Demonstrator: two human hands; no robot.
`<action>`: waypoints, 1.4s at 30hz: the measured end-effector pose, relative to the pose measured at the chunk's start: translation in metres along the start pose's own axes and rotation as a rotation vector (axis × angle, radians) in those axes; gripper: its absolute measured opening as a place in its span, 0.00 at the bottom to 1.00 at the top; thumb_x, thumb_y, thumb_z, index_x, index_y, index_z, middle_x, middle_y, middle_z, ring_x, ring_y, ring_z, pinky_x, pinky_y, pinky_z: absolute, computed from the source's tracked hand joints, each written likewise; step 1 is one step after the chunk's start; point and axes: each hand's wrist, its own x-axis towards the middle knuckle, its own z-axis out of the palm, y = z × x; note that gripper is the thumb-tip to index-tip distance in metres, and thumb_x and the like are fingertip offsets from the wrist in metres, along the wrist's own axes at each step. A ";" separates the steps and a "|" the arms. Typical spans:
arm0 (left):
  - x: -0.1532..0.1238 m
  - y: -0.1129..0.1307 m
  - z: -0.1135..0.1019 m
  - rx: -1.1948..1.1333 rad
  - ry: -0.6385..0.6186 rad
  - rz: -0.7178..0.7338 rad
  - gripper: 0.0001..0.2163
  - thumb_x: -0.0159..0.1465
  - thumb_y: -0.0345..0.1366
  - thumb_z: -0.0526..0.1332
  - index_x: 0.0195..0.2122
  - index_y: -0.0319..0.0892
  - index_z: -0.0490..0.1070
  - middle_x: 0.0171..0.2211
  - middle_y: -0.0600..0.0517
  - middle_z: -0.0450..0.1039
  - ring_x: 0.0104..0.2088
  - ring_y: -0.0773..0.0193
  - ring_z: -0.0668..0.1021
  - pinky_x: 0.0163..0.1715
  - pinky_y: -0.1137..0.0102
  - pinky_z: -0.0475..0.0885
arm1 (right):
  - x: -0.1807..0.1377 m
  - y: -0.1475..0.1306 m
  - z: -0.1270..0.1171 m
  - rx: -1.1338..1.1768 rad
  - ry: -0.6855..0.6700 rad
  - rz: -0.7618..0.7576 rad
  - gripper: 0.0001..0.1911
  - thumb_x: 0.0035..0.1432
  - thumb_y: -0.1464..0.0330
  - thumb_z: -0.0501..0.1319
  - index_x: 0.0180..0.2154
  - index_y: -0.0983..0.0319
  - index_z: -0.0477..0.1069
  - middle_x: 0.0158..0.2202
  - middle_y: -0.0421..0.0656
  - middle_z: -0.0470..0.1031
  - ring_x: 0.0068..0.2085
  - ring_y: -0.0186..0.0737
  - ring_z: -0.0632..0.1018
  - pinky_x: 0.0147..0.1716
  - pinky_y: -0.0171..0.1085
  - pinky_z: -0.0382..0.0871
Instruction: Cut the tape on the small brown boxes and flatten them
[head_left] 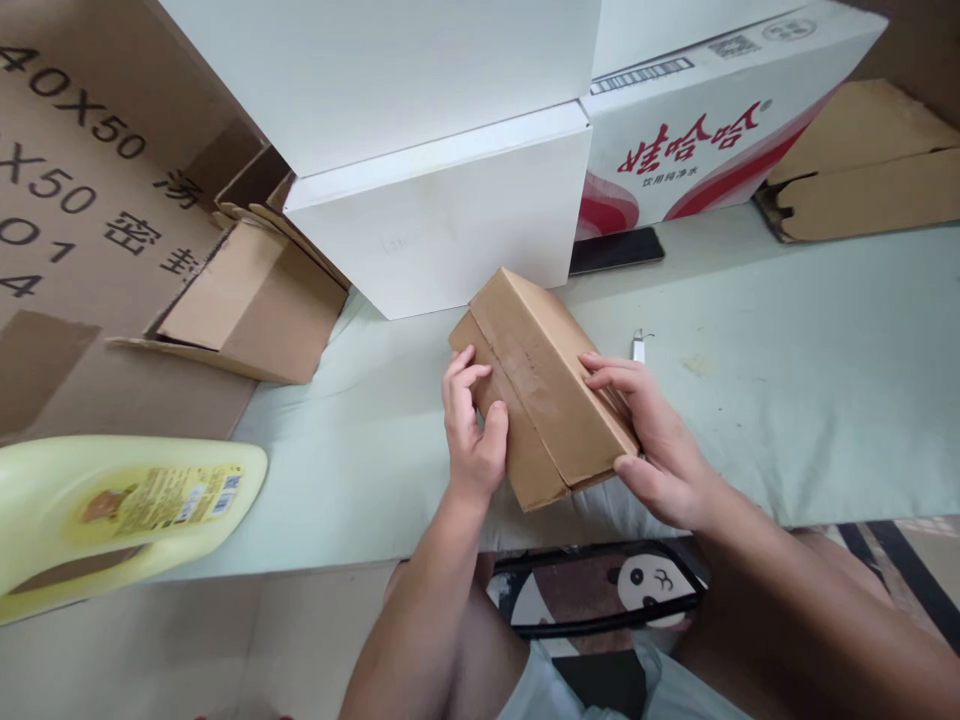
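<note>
the small brown box (544,400) is held at a slant over the surface (787,400), which wears a pale green cloth; whether its underside rests on the cloth, i cannot tell. the near edge of the surface runs just below the box, on the person's side. behind the box the room is tight: a white box (442,225) stands close, and the raised corner of the brown one overlaps its front in view. a white-and-red carton (690,155) stands farther behind and to the right of the brown box, with a dark phone (619,250) lying along its foot. the broadest stretch of cloth spreads to the right of the brown box, with a little white item (638,348) near the right hand (660,445) and a brown carton (870,190) at its back. well to the left of the box are an open carton (277,300) and a yellow bottle (150,510).

the left hand (474,435) has its fingers bent on the box's left side, with a small gap between thumb and forefinger. the right hand grips the opposite side, thumb at the near corner, fingers spread farther along that edge, parted by the box.
</note>
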 end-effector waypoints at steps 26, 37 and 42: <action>0.002 -0.003 0.000 0.032 0.034 0.159 0.18 0.75 0.47 0.51 0.60 0.48 0.68 0.66 0.41 0.63 0.69 0.46 0.66 0.67 0.47 0.63 | 0.002 0.002 0.000 0.008 -0.007 -0.043 0.27 0.67 0.46 0.53 0.60 0.52 0.59 0.63 0.53 0.64 0.66 0.61 0.67 0.60 0.60 0.66; 0.005 -0.002 0.000 0.071 0.028 0.243 0.19 0.75 0.46 0.50 0.62 0.49 0.67 0.66 0.42 0.63 0.69 0.49 0.66 0.71 0.45 0.58 | 0.002 0.002 -0.002 -0.013 0.001 -0.052 0.30 0.65 0.44 0.57 0.60 0.54 0.60 0.63 0.54 0.65 0.66 0.61 0.68 0.59 0.59 0.67; 0.004 -0.003 0.003 0.051 0.036 0.238 0.18 0.75 0.46 0.51 0.62 0.50 0.67 0.66 0.43 0.63 0.70 0.49 0.65 0.71 0.46 0.58 | 0.001 0.003 -0.001 0.009 0.022 -0.028 0.31 0.65 0.43 0.55 0.60 0.54 0.61 0.62 0.54 0.66 0.65 0.61 0.69 0.59 0.59 0.67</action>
